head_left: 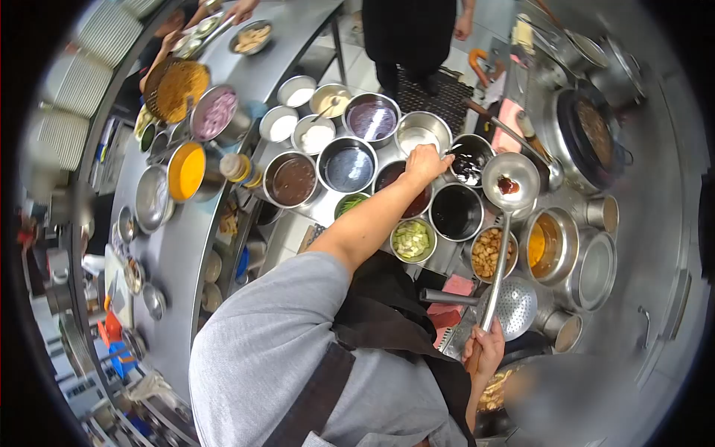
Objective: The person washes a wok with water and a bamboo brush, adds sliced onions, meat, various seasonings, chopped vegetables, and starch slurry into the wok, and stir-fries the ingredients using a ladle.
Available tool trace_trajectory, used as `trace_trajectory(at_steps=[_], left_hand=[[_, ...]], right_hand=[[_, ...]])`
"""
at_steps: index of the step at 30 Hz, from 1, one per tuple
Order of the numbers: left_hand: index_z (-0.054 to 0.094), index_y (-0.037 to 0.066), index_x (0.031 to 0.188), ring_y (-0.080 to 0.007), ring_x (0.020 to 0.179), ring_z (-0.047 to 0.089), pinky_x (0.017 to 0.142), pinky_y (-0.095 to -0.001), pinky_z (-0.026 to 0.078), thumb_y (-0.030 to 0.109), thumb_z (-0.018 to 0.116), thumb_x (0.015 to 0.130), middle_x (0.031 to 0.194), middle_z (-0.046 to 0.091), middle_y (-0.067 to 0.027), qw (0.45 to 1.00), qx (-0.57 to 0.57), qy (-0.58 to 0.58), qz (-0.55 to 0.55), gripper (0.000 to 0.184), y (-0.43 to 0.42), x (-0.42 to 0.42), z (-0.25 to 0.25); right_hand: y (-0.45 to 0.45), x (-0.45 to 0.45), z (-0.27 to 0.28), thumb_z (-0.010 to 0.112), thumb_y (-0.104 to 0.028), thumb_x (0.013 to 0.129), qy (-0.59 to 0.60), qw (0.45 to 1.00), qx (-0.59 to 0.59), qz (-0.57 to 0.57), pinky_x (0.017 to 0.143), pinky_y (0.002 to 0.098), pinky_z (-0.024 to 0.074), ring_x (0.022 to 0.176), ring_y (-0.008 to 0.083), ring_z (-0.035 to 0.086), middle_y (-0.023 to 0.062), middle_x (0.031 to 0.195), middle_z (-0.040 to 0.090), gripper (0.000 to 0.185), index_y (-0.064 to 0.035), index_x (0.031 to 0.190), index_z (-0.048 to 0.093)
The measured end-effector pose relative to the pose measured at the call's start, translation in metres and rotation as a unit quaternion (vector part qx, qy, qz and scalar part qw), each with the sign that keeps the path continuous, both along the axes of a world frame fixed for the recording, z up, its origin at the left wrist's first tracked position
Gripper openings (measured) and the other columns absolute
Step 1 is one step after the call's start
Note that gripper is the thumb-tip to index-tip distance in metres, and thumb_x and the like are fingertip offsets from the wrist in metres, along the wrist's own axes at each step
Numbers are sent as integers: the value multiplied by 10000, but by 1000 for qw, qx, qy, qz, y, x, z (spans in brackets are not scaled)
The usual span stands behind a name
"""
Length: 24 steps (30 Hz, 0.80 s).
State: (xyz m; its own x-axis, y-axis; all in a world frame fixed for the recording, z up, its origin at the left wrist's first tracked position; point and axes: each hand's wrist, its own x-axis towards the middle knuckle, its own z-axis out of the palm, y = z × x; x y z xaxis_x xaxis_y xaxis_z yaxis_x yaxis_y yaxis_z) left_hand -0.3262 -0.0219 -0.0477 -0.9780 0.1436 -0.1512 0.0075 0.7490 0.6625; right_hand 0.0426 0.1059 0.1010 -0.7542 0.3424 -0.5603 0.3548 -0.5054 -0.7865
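Observation:
My left hand (426, 165) reaches over the sauce pots, fingers closed; what it may hold is hidden. Beneath and beside it are a steel pot with pale contents (417, 138) and a pot of glossy dark liquid (469, 170). My right hand (485, 346) grips the long handle of a ladle (521, 179), whose bowl has a little dark red-brown sauce at its bottom. That bowl hangs just right of the dark-liquid pot. Below the ladle handle lie a bowl of browned chunks (485, 255) and a perforated skimmer (519, 313).
A wok with food (493, 395) is at the lower right, partly blurred. More pots, one with orange liquid (538, 242), stand at right. Bowls line the left counter (175, 268). A person in a dark apron (408, 33) stands beyond; another person's hands show top left.

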Motion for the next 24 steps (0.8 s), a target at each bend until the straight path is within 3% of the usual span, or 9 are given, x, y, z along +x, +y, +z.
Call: trace_trajectory(at_steps=[3,5,7,9,15,17,19,20,24], left_hand=[[644,-47,959,-366,871,635,809,-401,502,417,658,734,873,649,-244,988,64,57,127,515,-65,14,0],[587,-50,1083,-275,709,646,636,-366,509,315,687,747,761,657,-179,951,120,60,279,506,-120,12,-30],[470,-56,1216,-169,547,555,479,-280,434,183,675,764,649,597,-110,881,279,4,382,551,-183,-12,-83],[394,-70,1256,-104,469,453,412,-223,341,108,636,786,623,547,-67,794,396,-32,460,558,-202,-17,-23],[520,-51,1074,-125,546,555,427,-222,383,38,591,806,688,578,-87,715,550,65,428,291,-243,-97,-72],[575,-42,1008,-130,586,593,472,-253,428,78,564,837,690,601,-90,714,539,83,439,209,-250,-111,-69],[625,-30,918,-190,623,628,561,-321,471,169,531,868,714,641,-132,827,336,95,441,226,-262,-121,-65],[649,-17,858,-296,702,647,677,-385,481,230,488,887,775,654,-194,874,225,154,401,297,-268,-120,-58],[647,-12,869,-390,781,614,732,-446,469,198,466,890,813,639,-224,926,134,181,302,278,-288,-123,-51]], right_hand=[[8,-1,-1,520,-56,817,2,1000,-9,22,299,247,385,374,133,445,79,721,497,534,-7,1315,334],[8,-4,0,520,-55,817,-9,1000,-2,22,291,249,379,371,131,444,79,709,493,535,-8,1316,334],[4,-10,0,516,-50,816,-12,1000,-4,29,285,247,374,365,130,441,81,706,491,535,-7,1316,332],[-4,-22,3,513,-47,815,1,999,-4,32,283,240,370,361,128,437,83,711,490,535,-5,1316,331],[-47,-64,16,510,-46,804,4,999,13,30,279,230,362,353,120,428,80,710,490,529,0,1306,348],[-59,-79,18,513,-48,800,2,999,20,38,278,229,360,351,119,427,78,708,490,528,1,1302,356],[-69,-90,21,520,-53,795,0,999,18,38,276,230,358,350,117,425,70,702,489,519,11,1288,371],[-74,-95,24,520,-53,795,-3,999,20,40,276,230,358,350,117,425,70,702,489,519,11,1288,371],[-89,-115,27,530,-56,791,-14,998,36,58,274,234,358,350,115,425,65,699,497,526,27,1285,369]])
